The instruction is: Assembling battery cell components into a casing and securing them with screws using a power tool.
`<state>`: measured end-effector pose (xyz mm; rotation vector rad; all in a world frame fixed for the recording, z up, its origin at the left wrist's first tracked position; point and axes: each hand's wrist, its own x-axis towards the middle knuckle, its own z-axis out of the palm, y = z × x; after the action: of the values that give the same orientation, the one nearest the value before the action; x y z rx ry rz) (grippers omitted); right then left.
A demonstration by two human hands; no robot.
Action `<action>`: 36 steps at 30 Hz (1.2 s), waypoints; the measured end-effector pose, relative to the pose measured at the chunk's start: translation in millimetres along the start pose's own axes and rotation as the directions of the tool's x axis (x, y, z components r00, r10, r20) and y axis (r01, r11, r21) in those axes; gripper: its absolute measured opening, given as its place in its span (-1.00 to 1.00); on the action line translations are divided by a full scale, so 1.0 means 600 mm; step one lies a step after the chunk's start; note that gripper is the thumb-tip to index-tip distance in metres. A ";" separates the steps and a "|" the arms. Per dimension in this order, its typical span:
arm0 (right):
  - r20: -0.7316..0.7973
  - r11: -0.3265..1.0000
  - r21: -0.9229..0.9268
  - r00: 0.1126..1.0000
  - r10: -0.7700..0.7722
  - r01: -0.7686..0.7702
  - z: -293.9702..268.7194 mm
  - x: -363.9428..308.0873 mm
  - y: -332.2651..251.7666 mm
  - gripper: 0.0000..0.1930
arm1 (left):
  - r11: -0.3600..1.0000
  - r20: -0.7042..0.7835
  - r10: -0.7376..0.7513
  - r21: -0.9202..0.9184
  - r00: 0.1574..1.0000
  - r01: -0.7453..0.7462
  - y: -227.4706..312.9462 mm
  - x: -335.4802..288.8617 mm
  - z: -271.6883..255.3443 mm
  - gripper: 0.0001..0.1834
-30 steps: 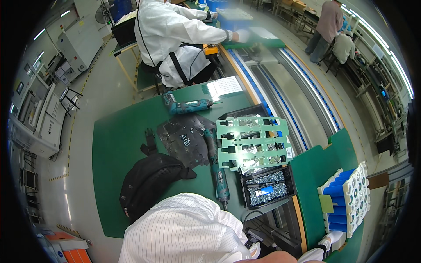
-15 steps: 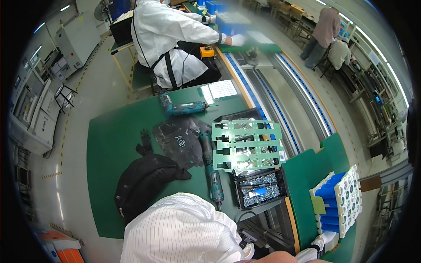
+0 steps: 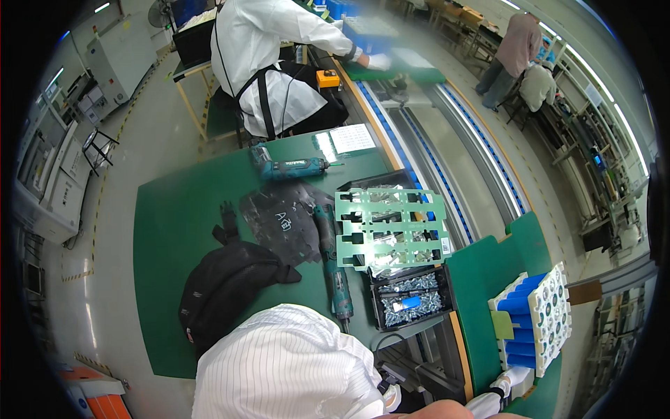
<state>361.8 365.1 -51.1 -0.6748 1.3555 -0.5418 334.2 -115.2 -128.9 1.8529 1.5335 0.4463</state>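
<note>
While the left part of the green table [image 3: 164, 279] carries a black waist bag [image 3: 227, 286], a dark sheet [image 3: 279, 227] and two teal power drivers [image 3: 338, 288], neither hand is on them. Further right, a pale green slotted panel [image 3: 380, 227] lies over metal parts, with a black bin [image 3: 448, 292] of screws just in front. Near the lower edge the left hand [image 3: 393, 399] shows only in part; how widely its grip is spread, or what it holds, I can't make out. At far right, on a green board [image 3: 474, 279], is the block of blue cells [image 3: 525, 321] with its white perforated holder [image 3: 551, 318]. The right hand [image 3: 511, 379] is at the block's near lower end, its grip partly hidden, so its closure is unclear. The step in hand looks like handling or steadying this block; the next move seems to call for firm, level support.
</note>
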 end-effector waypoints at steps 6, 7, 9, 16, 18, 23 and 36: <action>-0.116 0.757 0.395 0.845 -0.521 0.521 -0.054 0.089 0.023 -0.69 | 1.000 0.051 -0.016 0.003 0.999 0.016 -0.014 -0.007 0.019 -0.84; -0.297 0.662 0.491 0.823 -0.484 0.567 0.074 0.035 0.070 -0.68 | 0.993 0.056 0.112 0.039 0.992 -0.115 0.019 0.001 0.020 -0.84; -0.501 0.405 0.570 0.693 -0.518 0.715 0.066 0.037 0.102 -0.67 | 0.991 0.073 0.120 0.049 0.990 -0.124 0.011 -0.014 0.029 -0.85; -0.717 0.061 -0.585 -0.551 0.427 0.808 0.041 0.138 0.036 -0.63 | 0.989 0.119 0.107 0.094 0.987 -0.118 0.018 -0.045 -0.005 -0.80; -0.333 0.525 -0.562 -0.756 0.564 0.639 0.049 0.141 0.007 -0.64 | 0.993 0.127 0.105 0.039 0.986 -0.111 0.025 -0.049 -0.025 -0.75; -0.110 0.893 0.034 -0.887 0.449 0.448 0.027 0.123 0.006 -0.64 | 0.993 0.114 0.113 -0.037 0.987 -0.110 0.035 -0.053 -0.058 -0.74; 0.032 0.644 -0.335 -0.674 0.738 0.688 0.024 0.163 -0.236 -0.55 | 0.990 -0.062 -0.070 -0.129 0.996 0.062 0.011 -0.015 -0.047 -0.75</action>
<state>394.5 199.0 -16.8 -1.0235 -1.0419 1.4275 318.5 -116.6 -103.1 1.7005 1.5688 0.5663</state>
